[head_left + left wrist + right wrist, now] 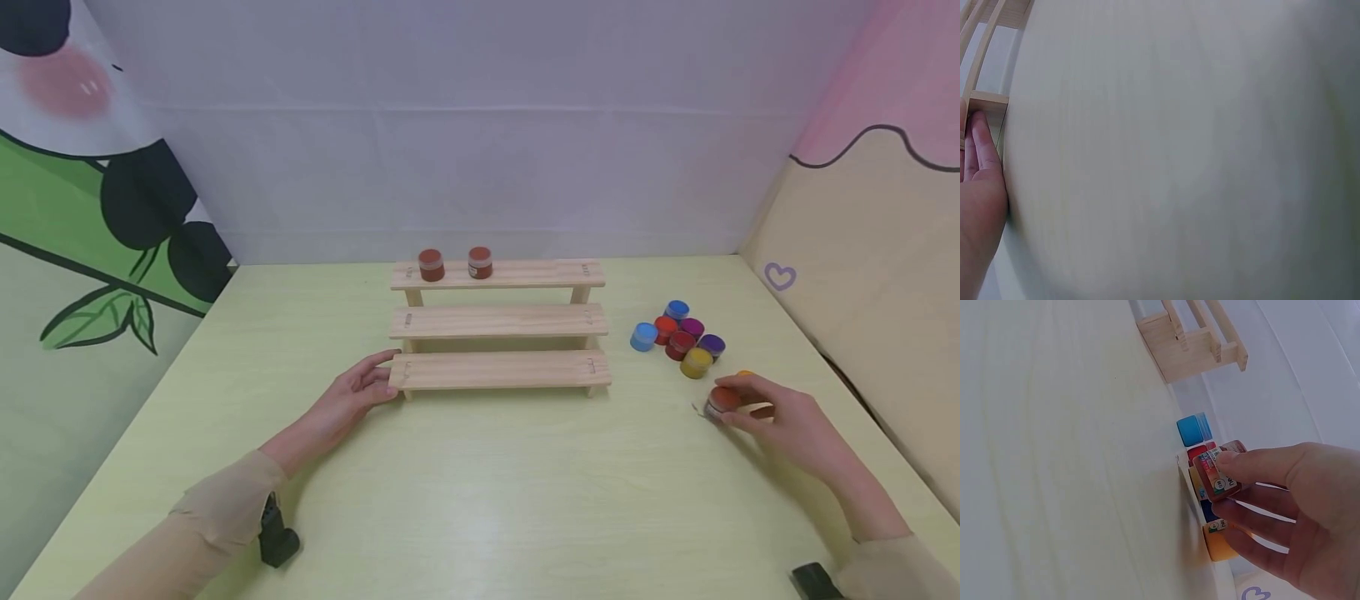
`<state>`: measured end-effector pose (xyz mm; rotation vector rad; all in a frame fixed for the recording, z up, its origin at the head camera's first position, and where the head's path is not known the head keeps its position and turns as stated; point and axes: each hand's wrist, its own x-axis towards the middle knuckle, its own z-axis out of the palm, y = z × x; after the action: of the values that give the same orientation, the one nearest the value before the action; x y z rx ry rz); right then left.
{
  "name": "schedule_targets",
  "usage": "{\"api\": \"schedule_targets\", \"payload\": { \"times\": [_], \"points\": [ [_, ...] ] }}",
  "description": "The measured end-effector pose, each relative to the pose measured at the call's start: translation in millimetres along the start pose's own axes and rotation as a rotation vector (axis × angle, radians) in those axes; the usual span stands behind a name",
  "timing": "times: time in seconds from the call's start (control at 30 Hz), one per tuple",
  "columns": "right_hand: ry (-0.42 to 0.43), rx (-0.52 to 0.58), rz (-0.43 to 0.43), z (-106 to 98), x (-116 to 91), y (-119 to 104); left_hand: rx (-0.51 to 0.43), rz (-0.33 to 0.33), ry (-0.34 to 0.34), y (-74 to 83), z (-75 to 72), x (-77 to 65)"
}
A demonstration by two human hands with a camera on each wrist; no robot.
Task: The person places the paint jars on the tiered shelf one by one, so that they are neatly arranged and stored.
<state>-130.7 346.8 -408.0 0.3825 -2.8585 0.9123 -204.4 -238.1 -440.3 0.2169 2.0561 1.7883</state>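
Note:
My right hand (787,425) pinches a small brown-red paint jar (723,402) between thumb and fingers, off the table; its printed label (1227,481) shows in the right wrist view. At the rack's left end, my left hand (356,392) holds the lowest board, with the thumb at the front corner and the fingers behind; some fingers are hidden. The three-step wooden rack (498,369) stands mid-table. On its top board sit two brown-red jars, one near the left end (431,267) and another (480,264) to its right.
Right of the rack several paint jars stand close together, among them a light blue jar (643,337), a yellow jar (697,363) and a purple jar (712,346). An orange jar (1219,542) is partly hidden by my right hand. A pale wall cloth (487,167) rises behind the table.

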Motion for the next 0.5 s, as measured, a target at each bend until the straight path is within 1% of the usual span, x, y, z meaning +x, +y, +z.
{"api": "schedule_targets", "payload": {
  "times": [0.33, 0.5],
  "points": [
    [-0.002, -0.016, -0.007, 1.6, 6.7, -5.6, -0.013, 0.009, -0.009, -1.6, -0.9, 2.5],
    [-0.011, -0.045, -0.035, 1.1, 14.6, -9.7, -0.011, 0.006, -0.004, -1.8, -1.1, 2.8]
  ]
}}
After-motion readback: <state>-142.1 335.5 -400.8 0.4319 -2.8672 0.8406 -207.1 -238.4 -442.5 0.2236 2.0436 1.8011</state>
